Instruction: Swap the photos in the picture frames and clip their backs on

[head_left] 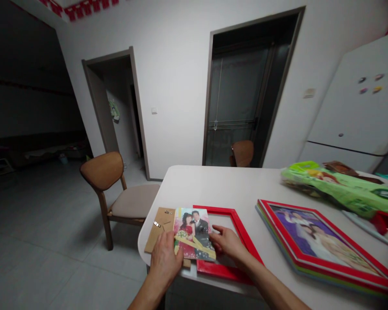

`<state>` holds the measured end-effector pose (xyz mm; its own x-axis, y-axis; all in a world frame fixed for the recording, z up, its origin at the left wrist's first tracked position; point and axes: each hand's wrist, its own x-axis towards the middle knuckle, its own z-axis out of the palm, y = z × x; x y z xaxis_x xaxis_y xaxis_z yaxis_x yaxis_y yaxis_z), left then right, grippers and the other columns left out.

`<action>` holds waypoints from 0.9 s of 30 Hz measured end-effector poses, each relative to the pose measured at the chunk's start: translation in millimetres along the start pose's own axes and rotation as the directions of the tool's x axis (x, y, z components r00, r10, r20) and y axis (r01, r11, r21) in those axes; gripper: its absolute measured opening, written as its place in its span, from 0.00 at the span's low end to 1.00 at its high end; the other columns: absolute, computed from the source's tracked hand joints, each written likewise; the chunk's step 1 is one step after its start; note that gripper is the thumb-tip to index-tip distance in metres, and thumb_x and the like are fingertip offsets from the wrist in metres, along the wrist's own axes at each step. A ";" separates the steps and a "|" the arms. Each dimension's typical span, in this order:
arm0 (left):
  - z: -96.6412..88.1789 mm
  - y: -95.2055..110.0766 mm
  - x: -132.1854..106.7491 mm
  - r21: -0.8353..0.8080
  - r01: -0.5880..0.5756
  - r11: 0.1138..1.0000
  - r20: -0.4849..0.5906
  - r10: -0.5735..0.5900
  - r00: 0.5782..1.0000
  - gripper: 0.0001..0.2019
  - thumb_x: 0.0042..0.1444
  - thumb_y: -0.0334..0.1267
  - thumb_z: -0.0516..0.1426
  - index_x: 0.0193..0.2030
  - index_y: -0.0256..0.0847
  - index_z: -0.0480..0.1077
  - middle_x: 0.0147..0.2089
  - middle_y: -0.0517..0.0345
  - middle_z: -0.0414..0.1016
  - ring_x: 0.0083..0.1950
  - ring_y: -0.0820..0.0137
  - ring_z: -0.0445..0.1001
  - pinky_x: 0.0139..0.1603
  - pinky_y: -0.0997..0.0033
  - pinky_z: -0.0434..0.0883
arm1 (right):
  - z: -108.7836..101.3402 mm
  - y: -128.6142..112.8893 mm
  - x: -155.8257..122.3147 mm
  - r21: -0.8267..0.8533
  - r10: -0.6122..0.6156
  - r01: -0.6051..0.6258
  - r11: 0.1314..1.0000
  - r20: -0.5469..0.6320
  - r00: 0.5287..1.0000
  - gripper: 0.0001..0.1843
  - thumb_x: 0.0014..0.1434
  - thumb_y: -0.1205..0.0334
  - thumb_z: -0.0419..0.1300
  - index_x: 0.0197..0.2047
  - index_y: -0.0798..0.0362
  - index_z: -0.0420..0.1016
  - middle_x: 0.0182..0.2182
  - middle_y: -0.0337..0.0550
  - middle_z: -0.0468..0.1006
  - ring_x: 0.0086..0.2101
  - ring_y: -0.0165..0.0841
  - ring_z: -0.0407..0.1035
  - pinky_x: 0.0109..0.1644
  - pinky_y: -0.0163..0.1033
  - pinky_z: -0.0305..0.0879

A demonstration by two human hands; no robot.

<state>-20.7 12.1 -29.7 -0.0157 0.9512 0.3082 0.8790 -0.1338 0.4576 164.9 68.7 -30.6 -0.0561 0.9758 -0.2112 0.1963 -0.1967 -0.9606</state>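
Observation:
A picture of a couple point(194, 228), one in red and one in a dark suit, is held between my two hands, with a pale yellow band across its lower part. My left hand point(166, 254) grips its lower left edge, thumb toward the front. At the right edge, the fingers of my right hand point(228, 243) are closed on it. Beneath the picture and my right hand lies a red photo frame point(213, 270), its middle partly hidden. A brown backing board point(161, 215) with metal clips lies to the left, partly under the picture.
To the right, a stack of colored frames has a red-framed wedding photo point(323, 241) on top. Behind it lies a green plastic bag point(339, 185). A wooden chair point(103, 172) stands left of the white table point(210, 181), another point(242, 153) behind it. A fridge point(352, 112) stands at right.

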 end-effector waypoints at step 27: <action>28.3 85.2 16.9 -0.995 0.077 -0.056 0.094 -0.418 0.903 0.21 0.44 0.45 0.57 0.42 0.32 0.66 0.39 0.47 0.74 0.40 0.62 0.73 0.39 0.67 0.69 | -24.1 -0.9 -18.8 0.418 0.099 -0.016 0.908 -0.178 0.979 0.36 0.48 0.56 0.54 0.58 0.51 0.43 0.44 0.47 0.68 0.35 0.30 0.68 0.31 0.32 0.65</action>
<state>67.4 24.7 -9.1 -0.3374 0.9413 0.0088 -0.5245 -0.1957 0.8286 189.4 52.8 -21.4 0.1385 0.9529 -0.2697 -0.2299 -0.2339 -0.9447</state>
